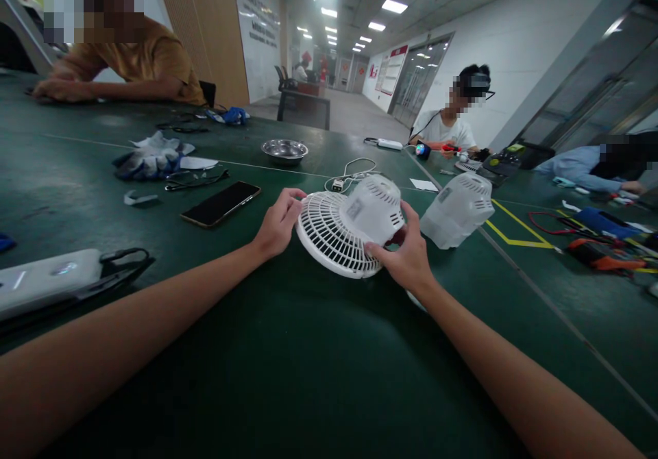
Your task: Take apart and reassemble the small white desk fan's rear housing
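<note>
Both my hands hold a white fan head, tilted above the green table, with its slotted grille facing me and the rounded motor housing on top. My left hand pinches the grille's left rim with thumb and fingers. Around the housing's lower right side my right hand is wrapped, its thumb lying on the grille; part of its fingers is hidden behind the housing. Just right of it stands a separate white plastic housing with vent slots. A white cable with a plug lies behind the fan head.
A black phone, work gloves and a metal bowl lie on the green table. At left is a white device with a strap. Tools lie at right. Several other people sit around the table.
</note>
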Available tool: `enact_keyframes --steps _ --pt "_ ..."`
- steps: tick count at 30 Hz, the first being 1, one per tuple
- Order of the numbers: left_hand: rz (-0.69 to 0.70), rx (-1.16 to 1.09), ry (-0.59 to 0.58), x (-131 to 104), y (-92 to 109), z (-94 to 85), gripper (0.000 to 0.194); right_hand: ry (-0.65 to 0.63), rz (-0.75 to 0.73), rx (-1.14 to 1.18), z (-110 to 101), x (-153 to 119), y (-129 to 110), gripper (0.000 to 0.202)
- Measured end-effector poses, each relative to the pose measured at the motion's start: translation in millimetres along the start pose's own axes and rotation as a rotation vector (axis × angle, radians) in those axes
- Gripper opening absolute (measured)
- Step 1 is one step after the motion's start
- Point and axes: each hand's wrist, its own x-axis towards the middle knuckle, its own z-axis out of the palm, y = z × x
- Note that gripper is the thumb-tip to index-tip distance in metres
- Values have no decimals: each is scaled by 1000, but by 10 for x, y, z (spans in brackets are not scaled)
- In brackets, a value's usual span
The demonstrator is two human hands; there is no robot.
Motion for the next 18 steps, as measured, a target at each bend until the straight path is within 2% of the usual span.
enact_keyframes --steps 2,4,5,7,10,12,15,18 --pt "196 -22 111 -4 7 11 55 40 96 208 -14 17 8 101" --pt "270 -1 208 -1 16 36 65 27 184 413 0 11 -16 78" --pt "247 3 215 2 20 51 69 -13 225 497 17 -1 -34 65" --pt "124 -63 115 6 22 83 67 -138 298 608 62 -37 -71 51" --pt "-94 -301 -61 9 -3 127 50 -284 324 610 115 -82 -96 50" --pt "-199 -396 -48 7 -21 149 43 -301 272 549 128 -91 -95 50" --pt "-269 -369 22 3 3 162 35 -322 212 468 143 -90 -84 48" --pt "-277 -317 68 -5 93 149 28 -301 318 545 172 -77 -57 46"
